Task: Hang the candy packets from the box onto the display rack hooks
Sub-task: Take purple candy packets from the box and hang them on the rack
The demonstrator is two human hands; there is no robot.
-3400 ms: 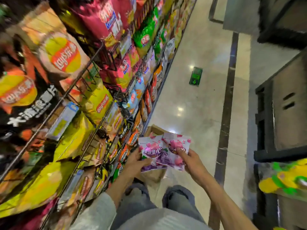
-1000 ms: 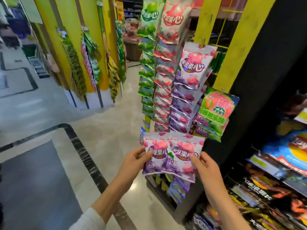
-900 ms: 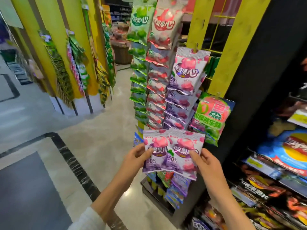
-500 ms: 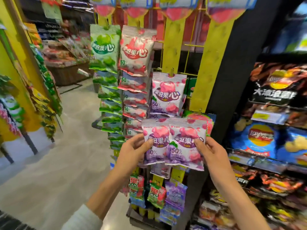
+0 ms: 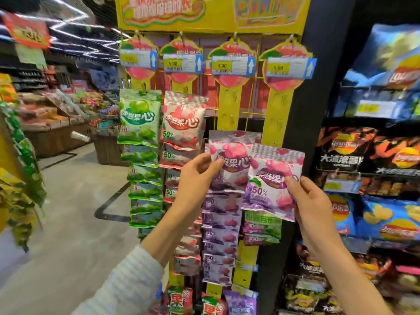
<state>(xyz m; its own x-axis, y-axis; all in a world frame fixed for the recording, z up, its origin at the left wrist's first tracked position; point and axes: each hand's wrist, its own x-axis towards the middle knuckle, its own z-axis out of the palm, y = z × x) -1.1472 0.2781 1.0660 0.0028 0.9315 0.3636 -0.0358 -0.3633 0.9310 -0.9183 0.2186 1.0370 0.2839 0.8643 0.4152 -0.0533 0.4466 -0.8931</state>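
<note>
Candy packets: two purple-and-pink foil candy packets [image 5: 252, 173], held overlapping in front of the yellow hanging display rack [image 5: 229, 110].
Left hand [image 5: 195, 178]: pinches the left packet's edge.
Right hand [image 5: 311, 201]: pinches the right packet.
Why: raised, probably to meet the bare strip hooks.
Orientation: upright, sealed tops up, long axis vertical.

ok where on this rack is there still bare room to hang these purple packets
Bare strip shows on the third strip and fourth strip, between the price tags and the purple packets. The green column and red column are packed from their top hooks down.
</note>
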